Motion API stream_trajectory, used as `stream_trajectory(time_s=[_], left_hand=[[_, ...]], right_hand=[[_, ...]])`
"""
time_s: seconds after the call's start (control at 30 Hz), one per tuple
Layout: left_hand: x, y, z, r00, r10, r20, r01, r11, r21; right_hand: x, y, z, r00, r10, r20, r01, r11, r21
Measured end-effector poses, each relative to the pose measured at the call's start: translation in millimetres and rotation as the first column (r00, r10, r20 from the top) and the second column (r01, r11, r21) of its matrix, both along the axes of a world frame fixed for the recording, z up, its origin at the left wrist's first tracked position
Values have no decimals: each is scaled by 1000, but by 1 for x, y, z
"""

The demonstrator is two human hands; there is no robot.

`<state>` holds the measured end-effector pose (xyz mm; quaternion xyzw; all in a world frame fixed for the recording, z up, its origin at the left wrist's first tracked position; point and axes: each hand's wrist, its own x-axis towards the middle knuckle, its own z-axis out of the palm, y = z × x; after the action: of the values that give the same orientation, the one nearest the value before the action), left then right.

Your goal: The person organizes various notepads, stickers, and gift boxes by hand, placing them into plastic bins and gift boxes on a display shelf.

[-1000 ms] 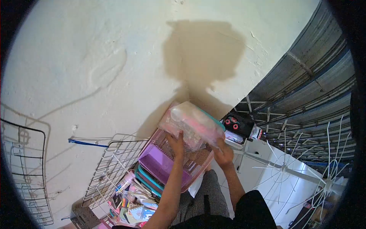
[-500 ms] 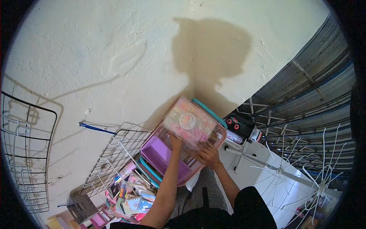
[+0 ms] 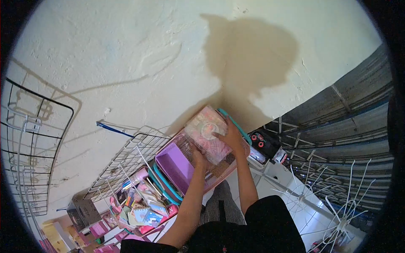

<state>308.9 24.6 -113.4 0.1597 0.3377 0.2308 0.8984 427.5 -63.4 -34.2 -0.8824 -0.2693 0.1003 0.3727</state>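
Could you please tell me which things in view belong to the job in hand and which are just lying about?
In the job:
- clear plastic packet, at both left hand and right hand
- pink mesh basket beneath

Apparently just lying about:
- spiral notebook among the stationery
- wire rack by the wall
- white wire stand

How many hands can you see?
2. The left hand is by the see-through packet's lower left edge; the right hand is at its right side. No other hands show.

garment, upper [image 3: 257, 227]: black, sleeves ending above the wrists. garment, lower [image 3: 222, 206]: gray, fine-textured, with a dark vertical strip at front.
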Motion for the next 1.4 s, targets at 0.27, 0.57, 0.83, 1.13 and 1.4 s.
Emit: stream_trajectory(time_s=[0.27,0.57,0.83,1.13,1.4], left_hand=[[29,-7,10,961,-80,-266,170,927,334],[32,-8,36,983,-161,-93,185,895,405],[46,-6,1,839,93,-536,306,734,606],[0,-53,-22,789,190,-585,486,391,782],[-178,-55,110,861,-356,-364,509,635,581]], right_hand=[[27,-3,-23,971,-17,-240,0,997,-71],[15,-1,-8,997,-82,-10,80,986,-145],[0,2,-10,919,-116,376,113,993,29],[-12,-14,-17,919,-41,391,26,999,43],[-127,13,49,973,-66,220,-35,904,425]])
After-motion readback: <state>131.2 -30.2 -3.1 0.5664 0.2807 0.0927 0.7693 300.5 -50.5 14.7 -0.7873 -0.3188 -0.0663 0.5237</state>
